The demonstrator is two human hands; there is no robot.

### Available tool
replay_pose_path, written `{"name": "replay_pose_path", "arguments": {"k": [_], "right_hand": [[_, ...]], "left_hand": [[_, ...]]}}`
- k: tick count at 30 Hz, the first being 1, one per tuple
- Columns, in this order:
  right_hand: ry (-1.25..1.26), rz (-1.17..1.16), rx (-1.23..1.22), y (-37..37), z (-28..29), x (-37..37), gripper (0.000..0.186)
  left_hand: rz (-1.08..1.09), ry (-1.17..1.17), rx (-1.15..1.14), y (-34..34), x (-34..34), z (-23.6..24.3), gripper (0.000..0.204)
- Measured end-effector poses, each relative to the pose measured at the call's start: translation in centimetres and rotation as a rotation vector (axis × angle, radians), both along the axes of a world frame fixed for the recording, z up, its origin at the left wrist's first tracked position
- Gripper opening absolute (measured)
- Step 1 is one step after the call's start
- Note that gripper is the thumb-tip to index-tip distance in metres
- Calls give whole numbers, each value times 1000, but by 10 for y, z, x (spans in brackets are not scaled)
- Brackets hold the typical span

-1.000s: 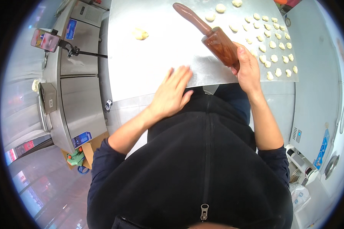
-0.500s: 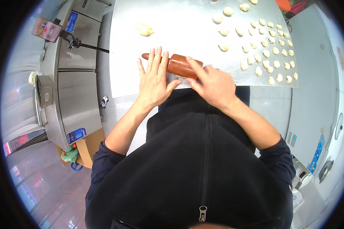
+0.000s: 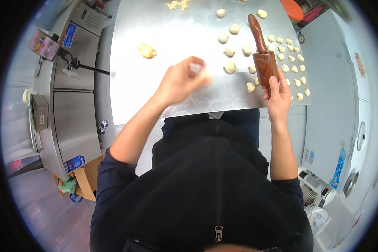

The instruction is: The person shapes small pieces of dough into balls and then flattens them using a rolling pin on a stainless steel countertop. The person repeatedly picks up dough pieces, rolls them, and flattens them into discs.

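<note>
Shifted rightward since half a second ago, the rolling pin point(image 3: 265, 67) is now being held over the dough pieces point(image 3: 229, 67) at the right of the desk point(image 3: 134, 94), its long axis running from near to far, its free handle pointing toward the far edge and leaning slightly left. The right hand point(image 3: 278, 98) is gripping its near end. The left hand point(image 3: 180, 82) is curling above the desk, blurring; I cannot tell whether it is pinching anything.
</note>
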State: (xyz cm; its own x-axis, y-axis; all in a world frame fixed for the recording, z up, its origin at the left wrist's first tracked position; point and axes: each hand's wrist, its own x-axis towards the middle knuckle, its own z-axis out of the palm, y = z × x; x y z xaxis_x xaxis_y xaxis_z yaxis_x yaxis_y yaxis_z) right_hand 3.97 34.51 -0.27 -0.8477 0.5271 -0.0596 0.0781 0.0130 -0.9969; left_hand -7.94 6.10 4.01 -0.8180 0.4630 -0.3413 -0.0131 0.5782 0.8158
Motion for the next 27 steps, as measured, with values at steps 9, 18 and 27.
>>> {"name": "replay_pose_path", "arguments": {"k": [9,18,27], "right_hand": [[51,-2,-1,2,-1,-13,52],[78,331,472,-40,-37,-70,54],[78,931,1162,-113,53,-27,67]], "left_hand": [[-505,1168,-40,70,-20,-82,40],[-24,1135,-127,-16,-14,-51,64],[-262,577,-614,-54,61,-4,102]]}}
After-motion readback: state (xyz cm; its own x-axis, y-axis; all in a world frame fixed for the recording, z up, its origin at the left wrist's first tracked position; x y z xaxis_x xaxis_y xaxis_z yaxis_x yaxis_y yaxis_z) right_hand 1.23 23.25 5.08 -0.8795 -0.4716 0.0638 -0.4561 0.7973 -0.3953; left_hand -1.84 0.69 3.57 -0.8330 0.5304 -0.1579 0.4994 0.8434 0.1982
